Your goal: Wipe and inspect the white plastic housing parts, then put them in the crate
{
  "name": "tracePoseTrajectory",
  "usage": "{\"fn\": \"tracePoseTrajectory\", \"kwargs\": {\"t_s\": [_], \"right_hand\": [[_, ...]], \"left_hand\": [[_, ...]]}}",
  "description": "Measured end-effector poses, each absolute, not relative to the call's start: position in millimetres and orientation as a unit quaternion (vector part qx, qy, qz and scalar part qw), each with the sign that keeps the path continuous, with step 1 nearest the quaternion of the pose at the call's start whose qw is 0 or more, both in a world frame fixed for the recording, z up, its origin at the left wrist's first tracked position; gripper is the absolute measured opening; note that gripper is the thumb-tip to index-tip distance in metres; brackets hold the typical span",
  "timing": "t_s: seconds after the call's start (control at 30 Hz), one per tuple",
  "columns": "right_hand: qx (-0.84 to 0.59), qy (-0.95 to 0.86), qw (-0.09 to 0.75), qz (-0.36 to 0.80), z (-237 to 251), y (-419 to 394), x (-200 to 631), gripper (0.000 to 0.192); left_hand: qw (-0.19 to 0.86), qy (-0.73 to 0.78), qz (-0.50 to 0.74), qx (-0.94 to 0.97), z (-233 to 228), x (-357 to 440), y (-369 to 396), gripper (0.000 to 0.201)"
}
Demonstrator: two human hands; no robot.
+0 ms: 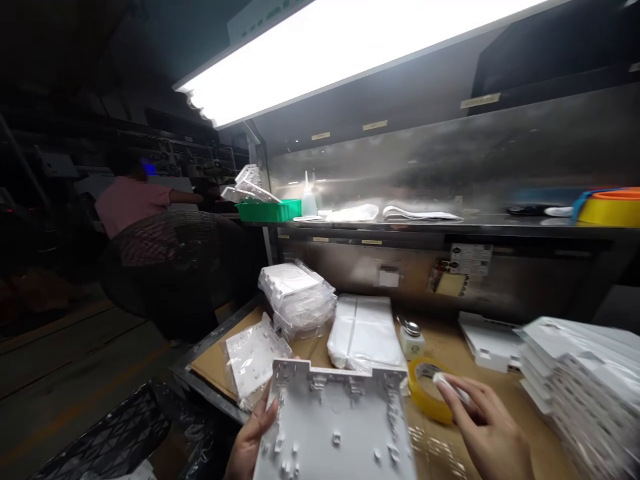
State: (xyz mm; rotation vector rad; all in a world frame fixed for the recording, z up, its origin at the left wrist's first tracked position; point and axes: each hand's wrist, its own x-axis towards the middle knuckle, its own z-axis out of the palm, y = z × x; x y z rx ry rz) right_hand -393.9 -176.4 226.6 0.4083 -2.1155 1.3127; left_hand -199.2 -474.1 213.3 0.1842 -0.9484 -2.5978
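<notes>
My left hand grips the left edge of a white plastic housing, with its ribbed, clipped inner side facing me. To the right of it, my right hand is closed on a small white wad, perhaps cloth or tissue; its exact kind is unclear. Just behind those fingers lies a roll of yellow tape. A pump-top bottle stands behind the tape. Beyond the housing is a stack of clear plastic bags. One bagged housing rests left of my left hand.
Wrapped housings are piled at the back left, and a tall stack stands at right beside a white part. Overhead, a shelf holds a green bin. A black crate and a fan are left; a person works beyond.
</notes>
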Motion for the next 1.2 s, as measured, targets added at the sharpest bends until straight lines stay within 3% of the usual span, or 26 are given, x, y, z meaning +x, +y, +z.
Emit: {"fn": "tracePoseTrajectory", "kwargs": {"t_s": [0.17,0.3,0.5,0.6,0.73,0.9,1.07,1.13,1.2], "right_hand": [[0.281,-0.698,0.316,0.578,274.4,-216.0,-327.7,0.012],[0.384,-0.622,0.29,0.617,301.6,-259.7,-292.6,0.023],[0.312,-0.66,0.275,0.626,299.0,-261.5,-299.5,0.015],[0.352,-0.647,0.252,0.628,300.7,-263.4,-300.1,0.019],[0.281,-0.736,0.254,0.561,283.2,-256.4,-334.6,0.02],[0.112,-0.852,0.23,0.457,223.3,-210.5,-416.1,0.045],[0.099,-0.887,0.211,0.399,196.3,-177.0,-428.7,0.071],[0.107,-0.881,0.208,0.41,197.7,-166.4,-401.5,0.068],[0.142,-0.877,0.135,0.438,197.9,-157.8,-363.1,0.05]], "left_hand": [[0.217,-0.433,-0.87,0.095,259.6,-205.7,-425.6,0.053],[0.223,-0.501,-0.833,0.08,278.7,-215.5,-383.6,0.045],[0.203,-0.46,-0.857,0.112,278.5,-223.6,-370.9,0.052],[0.174,-0.433,-0.874,0.133,274.5,-226.9,-372.4,0.056],[0.171,-0.435,-0.872,0.146,273.3,-226.4,-384.7,0.065],[0.114,-0.361,-0.906,0.191,271.1,-214.7,-420.5,0.085],[0.107,-0.31,-0.928,0.179,251.2,-206.6,-447.6,0.081],[0.123,-0.303,-0.925,0.192,238.3,-204.0,-461.5,0.074],[0.135,-0.304,-0.918,0.215,222.9,-196.4,-481.5,0.064]]}}
